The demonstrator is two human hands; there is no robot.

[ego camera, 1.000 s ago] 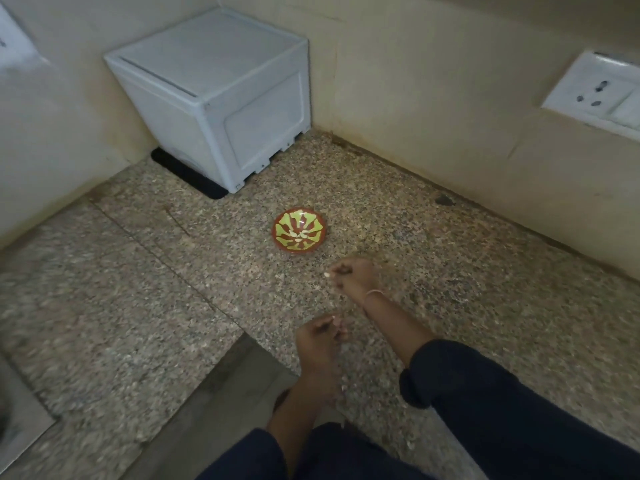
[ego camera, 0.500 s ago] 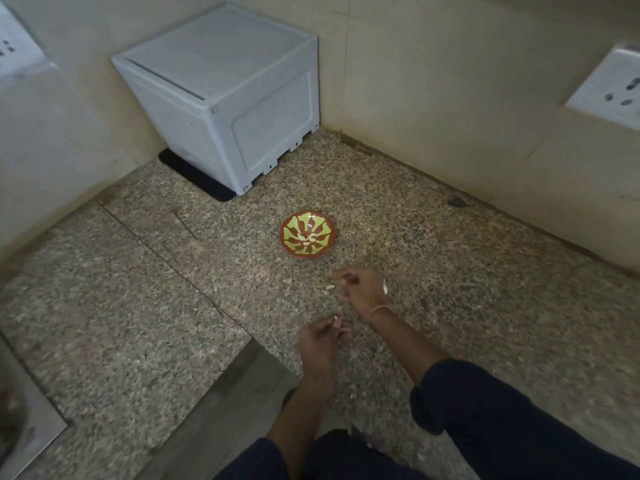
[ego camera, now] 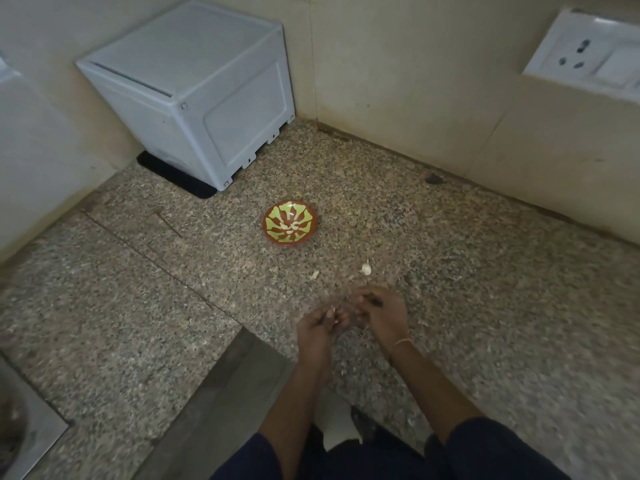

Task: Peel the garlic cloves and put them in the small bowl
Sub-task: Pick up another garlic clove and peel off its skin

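Garlic clove [ego camera: 331, 311] in left hand [ego camera: 320, 328]

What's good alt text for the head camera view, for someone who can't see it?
Over a speckled stone counter, the left hand pinches a pale garlic clove, the right hand curled close beside it. Beyond lie a loose clove and a small red-and-green bowl holding peeled cloves; a white box stands in the corner.

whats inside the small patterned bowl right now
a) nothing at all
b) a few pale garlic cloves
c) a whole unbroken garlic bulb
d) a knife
b: a few pale garlic cloves lie at the bottom of the small bowl, and nothing else shows inside it.
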